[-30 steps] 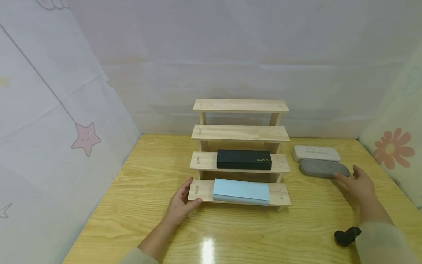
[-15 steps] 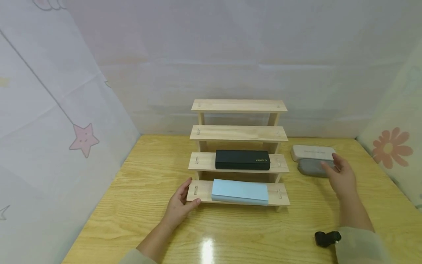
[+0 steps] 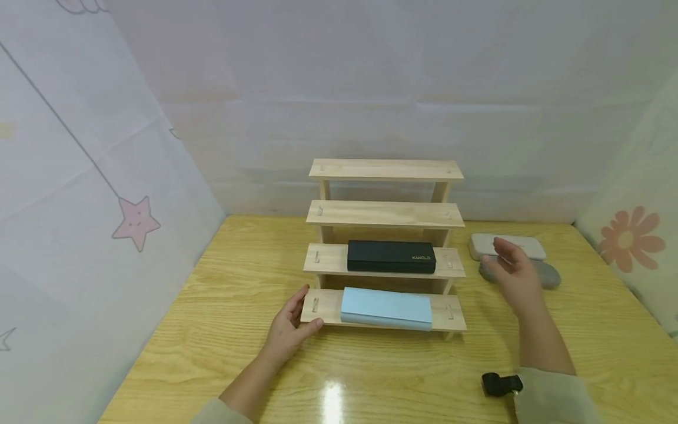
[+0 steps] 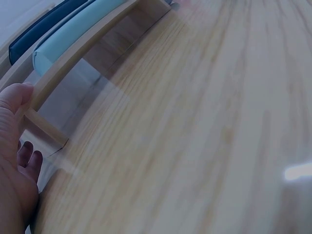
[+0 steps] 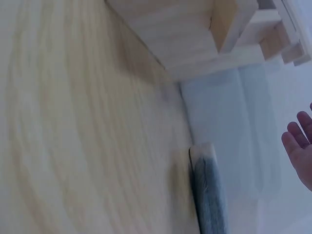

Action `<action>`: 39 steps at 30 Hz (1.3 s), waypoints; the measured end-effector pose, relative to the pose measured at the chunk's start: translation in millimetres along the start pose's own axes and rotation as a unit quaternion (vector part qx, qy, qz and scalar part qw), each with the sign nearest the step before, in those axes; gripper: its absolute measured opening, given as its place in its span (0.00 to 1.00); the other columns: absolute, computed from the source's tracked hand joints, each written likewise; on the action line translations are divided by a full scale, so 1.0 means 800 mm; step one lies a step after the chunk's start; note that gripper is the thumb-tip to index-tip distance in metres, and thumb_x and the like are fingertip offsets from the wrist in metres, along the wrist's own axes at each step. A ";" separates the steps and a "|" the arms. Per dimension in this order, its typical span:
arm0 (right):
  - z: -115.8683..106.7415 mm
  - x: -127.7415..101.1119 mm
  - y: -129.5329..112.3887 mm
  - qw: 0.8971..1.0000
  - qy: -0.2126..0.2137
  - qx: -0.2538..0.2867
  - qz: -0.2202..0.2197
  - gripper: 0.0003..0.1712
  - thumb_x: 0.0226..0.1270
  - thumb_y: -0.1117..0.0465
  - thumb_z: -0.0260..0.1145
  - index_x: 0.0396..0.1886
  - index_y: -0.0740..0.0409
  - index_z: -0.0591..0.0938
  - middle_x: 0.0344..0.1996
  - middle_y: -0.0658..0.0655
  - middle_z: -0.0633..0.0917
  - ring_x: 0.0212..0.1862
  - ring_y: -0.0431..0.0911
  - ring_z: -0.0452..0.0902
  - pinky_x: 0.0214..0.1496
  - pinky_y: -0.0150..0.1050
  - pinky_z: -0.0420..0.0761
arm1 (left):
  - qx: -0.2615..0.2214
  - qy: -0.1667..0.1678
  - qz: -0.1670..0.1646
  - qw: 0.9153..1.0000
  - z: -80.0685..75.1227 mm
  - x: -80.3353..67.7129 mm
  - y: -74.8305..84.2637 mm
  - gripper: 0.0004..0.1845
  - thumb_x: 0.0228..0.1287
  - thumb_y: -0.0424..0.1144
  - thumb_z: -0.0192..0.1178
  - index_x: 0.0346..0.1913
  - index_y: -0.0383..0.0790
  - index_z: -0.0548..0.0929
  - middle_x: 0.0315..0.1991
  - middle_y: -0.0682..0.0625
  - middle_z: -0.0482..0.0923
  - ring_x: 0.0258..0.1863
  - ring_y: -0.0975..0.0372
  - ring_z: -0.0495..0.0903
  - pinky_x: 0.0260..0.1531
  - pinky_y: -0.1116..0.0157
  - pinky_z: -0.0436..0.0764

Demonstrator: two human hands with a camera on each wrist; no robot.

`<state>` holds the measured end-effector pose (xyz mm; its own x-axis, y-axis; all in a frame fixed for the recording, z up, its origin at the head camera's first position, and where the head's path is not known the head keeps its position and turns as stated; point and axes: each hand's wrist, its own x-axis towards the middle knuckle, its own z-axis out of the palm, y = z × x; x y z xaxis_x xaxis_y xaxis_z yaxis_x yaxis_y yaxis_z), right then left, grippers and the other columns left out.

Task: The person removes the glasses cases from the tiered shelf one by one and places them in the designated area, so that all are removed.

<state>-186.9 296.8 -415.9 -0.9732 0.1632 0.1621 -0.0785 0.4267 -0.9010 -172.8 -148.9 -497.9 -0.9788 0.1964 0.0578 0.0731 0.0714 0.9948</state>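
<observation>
A pale wooden tiered rack stands mid-table with four... several stepped shelves. My left hand holds the left end of its lowest shelf, thumb at the front edge; the left wrist view shows the thumb against the wood. On that shelf lies a light blue glasses case; on the shelf above lies a black glasses case with gold lettering. My right hand is raised with nothing in it, fingers extended, overlapping a grey glasses case in the head view. Behind that lies a whitish glasses case.
A yellowish wood-grain table carries everything. Pale printed cloth hangs behind and at both sides. A black device sits at the right wrist by the sleeve.
My right hand has moved left from the right end of the grey case and is lifted, carrying nothing. The left hand stays on the rack, and the cases keep their places.
</observation>
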 end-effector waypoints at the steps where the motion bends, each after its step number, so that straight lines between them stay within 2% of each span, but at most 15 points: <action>1: 0.004 0.000 -0.004 1.000 -0.005 0.003 -0.009 0.37 0.74 0.48 0.57 0.75 0.61 0.59 0.71 0.64 0.63 0.71 0.59 0.60 0.56 0.12 0.68 | 0.001 0.001 0.000 1.000 0.000 0.000 0.000 0.44 0.59 0.31 0.68 0.76 0.38 0.56 0.77 0.38 0.52 0.75 0.52 0.55 0.63 0.81 0.63; 4: 0.014 -0.002 -0.015 0.999 -0.014 0.008 -0.029 0.35 0.73 0.50 0.59 0.72 0.62 0.63 0.66 0.54 0.69 0.67 0.47 0.66 0.53 0.11 0.69 | 0.001 0.002 0.000 1.000 0.000 0.001 0.000 0.45 0.59 0.30 0.68 0.76 0.37 0.56 0.77 0.38 0.53 0.75 0.52 0.56 0.63 0.81 0.63; 6: 0.020 -0.002 -0.020 0.999 -0.019 0.008 -0.044 0.34 0.72 0.52 0.61 0.71 0.64 0.65 0.62 0.47 0.71 0.64 0.37 0.67 0.54 0.12 0.70 | 0.001 0.002 0.000 1.000 0.000 0.001 0.000 0.45 0.58 0.30 0.68 0.76 0.36 0.56 0.77 0.38 0.54 0.75 0.52 0.57 0.62 0.81 0.63; 8: 0.026 -0.003 -0.025 0.998 -0.027 0.007 -0.053 0.34 0.71 0.53 0.63 0.70 0.64 0.66 0.61 0.45 0.72 0.64 0.36 0.68 0.56 0.13 0.70 | 0.002 0.002 0.000 1.000 0.000 0.001 0.000 0.45 0.58 0.30 0.68 0.76 0.36 0.56 0.76 0.38 0.54 0.75 0.53 0.57 0.62 0.82 0.63; 9: 0.028 -0.003 -0.028 0.998 -0.035 0.007 -0.057 0.34 0.71 0.54 0.63 0.70 0.65 0.66 0.62 0.47 0.72 0.65 0.38 0.68 0.57 0.13 0.70 | 0.002 0.002 0.000 1.000 0.000 0.001 0.000 0.45 0.58 0.30 0.68 0.76 0.36 0.56 0.76 0.38 0.54 0.75 0.52 0.57 0.62 0.81 0.63; 13: 0.035 -0.002 -0.038 0.995 -0.080 0.001 -0.057 0.36 0.71 0.54 0.64 0.71 0.64 0.63 0.68 0.61 0.69 0.72 0.59 0.62 0.56 0.12 0.69 | 0.009 0.004 -0.002 1.000 0.000 0.001 0.000 0.45 0.59 0.31 0.69 0.76 0.37 0.56 0.77 0.39 0.54 0.75 0.52 0.57 0.65 0.78 0.62; 16: 0.039 -0.001 -0.044 0.991 -0.114 -0.015 -0.061 0.37 0.70 0.54 0.64 0.72 0.64 0.62 0.71 0.64 0.66 0.73 0.62 0.59 0.56 0.14 0.69 | 0.012 0.002 -0.002 1.000 -0.001 0.001 -0.001 0.44 0.59 0.32 0.68 0.76 0.38 0.57 0.77 0.40 0.54 0.75 0.52 0.57 0.68 0.71 0.61; 17: 0.040 0.000 -0.046 0.990 -0.124 -0.020 -0.065 0.38 0.70 0.55 0.65 0.73 0.63 0.62 0.72 0.64 0.66 0.73 0.63 0.59 0.60 0.20 0.72 | 0.014 0.002 -0.001 1.000 -0.001 0.001 -0.001 0.44 0.59 0.32 0.68 0.76 0.39 0.57 0.77 0.40 0.54 0.75 0.52 0.56 0.69 0.69 0.60; 19: 0.043 0.001 -0.051 0.987 -0.142 -0.027 -0.067 0.39 0.69 0.55 0.66 0.74 0.62 0.61 0.73 0.64 0.64 0.73 0.63 0.58 0.67 0.35 0.74 | 0.010 0.000 0.000 1.000 -0.001 0.001 -0.002 0.44 0.59 0.32 0.68 0.76 0.38 0.57 0.77 0.40 0.54 0.75 0.52 0.56 0.69 0.70 0.61; 23: 0.048 0.004 -0.057 0.983 -0.167 -0.034 -0.067 0.43 0.66 0.54 0.69 0.75 0.59 0.60 0.74 0.65 0.61 0.74 0.66 0.56 0.70 0.65 0.66 | 0.005 -0.001 0.001 1.000 -0.001 0.001 -0.002 0.44 0.59 0.31 0.68 0.76 0.37 0.57 0.76 0.39 0.55 0.75 0.52 0.57 0.65 0.77 0.64; 24: 0.049 0.005 -0.059 0.982 -0.173 -0.034 -0.063 0.44 0.65 0.54 0.69 0.75 0.58 0.59 0.74 0.65 0.60 0.74 0.67 0.56 0.70 0.65 0.64 | 0.002 -0.001 0.001 1.000 -0.001 0.002 -0.002 0.45 0.59 0.31 0.68 0.76 0.37 0.57 0.76 0.38 0.55 0.74 0.52 0.58 0.63 0.80 0.64; 29: 0.057 0.012 -0.061 0.976 -0.200 -0.047 -0.072 0.45 0.63 0.52 0.71 0.75 0.57 0.60 0.73 0.65 0.60 0.74 0.66 0.54 0.74 0.63 0.58 | -0.001 0.000 -0.003 1.000 -0.001 0.001 -0.003 0.45 0.58 0.30 0.69 0.76 0.37 0.57 0.75 0.38 0.57 0.74 0.51 0.59 0.62 0.80 0.66; 33: 0.063 0.017 -0.064 0.972 -0.211 -0.067 -0.081 0.46 0.61 0.51 0.73 0.74 0.57 0.61 0.73 0.65 0.60 0.75 0.65 0.54 0.75 0.61 0.59 | 0.001 -0.001 -0.004 1.000 0.000 0.001 -0.001 0.45 0.59 0.31 0.69 0.76 0.37 0.56 0.75 0.39 0.57 0.74 0.51 0.59 0.63 0.78 0.66; 39: 0.070 0.022 -0.068 0.968 -0.224 -0.068 -0.094 0.48 0.59 0.52 0.74 0.74 0.60 0.61 0.74 0.67 0.58 0.75 0.64 0.53 0.74 0.62 0.59 | 0.008 0.000 -0.002 1.000 0.000 0.001 0.000 0.45 0.59 0.32 0.69 0.76 0.36 0.56 0.77 0.39 0.53 0.76 0.52 0.55 0.68 0.74 0.61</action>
<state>-211.9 226.3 -386.4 -0.9427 -0.3181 0.1007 -0.2646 0.5288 -0.8065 -173.5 -149.0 -497.8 -0.9791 0.1959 0.0548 0.0732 0.0880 0.9934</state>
